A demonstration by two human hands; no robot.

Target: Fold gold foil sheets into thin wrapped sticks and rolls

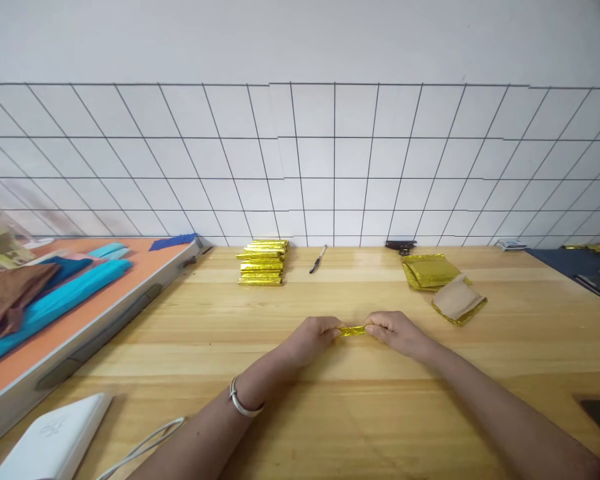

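Observation:
Between my two hands stretches a narrow folded strip of gold foil paper (353, 331), held level just over the wooden table. My left hand (314, 339) pinches its left end and my right hand (391, 332) pinches the right end, so only the middle of the strip shows. Beyond my left hand lies a row of folded gold foil strips (261, 268). To the right of my right hand, a stack of flat gold foil sheets (430, 271) rests near the wall, with a sheet showing its brown paper back (457, 298) partly over it.
A pen (319, 259) and a black clip (401, 246) lie toward the tiled wall. On the left, an orange board (130, 287) with a raised edge carries turquoise and brown paper. A white box-shaped device (55, 437) and a white cable (145, 448) sit at front left.

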